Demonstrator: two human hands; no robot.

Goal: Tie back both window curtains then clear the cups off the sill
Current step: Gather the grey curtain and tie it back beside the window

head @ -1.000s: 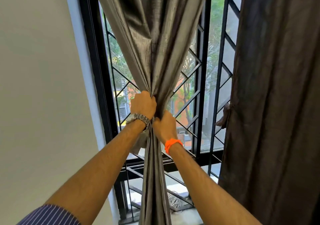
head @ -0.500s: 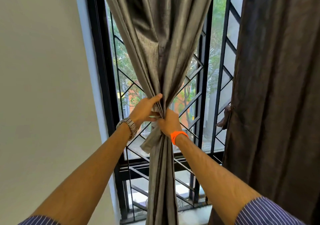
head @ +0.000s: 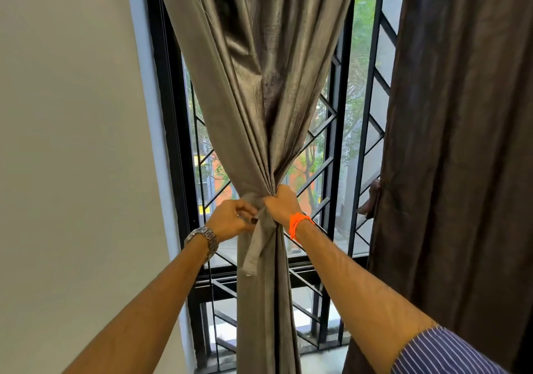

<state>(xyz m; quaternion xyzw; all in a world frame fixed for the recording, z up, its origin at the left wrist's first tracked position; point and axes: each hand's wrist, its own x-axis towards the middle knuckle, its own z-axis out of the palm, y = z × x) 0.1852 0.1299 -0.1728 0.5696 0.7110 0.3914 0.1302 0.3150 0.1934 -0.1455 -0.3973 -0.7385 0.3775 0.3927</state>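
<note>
The grey curtain [head: 259, 114] is gathered into a narrow waist in front of the barred window [head: 320, 148]. That waist is clenched in the right hand [head: 281, 205]. The matching fabric tie-back [head: 258, 244] is pinched between the fingers of the left hand [head: 230, 219], its loose end hanging down. The first curtain's tying is judged to be in hand; fastening the band is called for next. The dark brown curtain [head: 455, 157] hangs just to the right. No cups or sill are seen.
</note>
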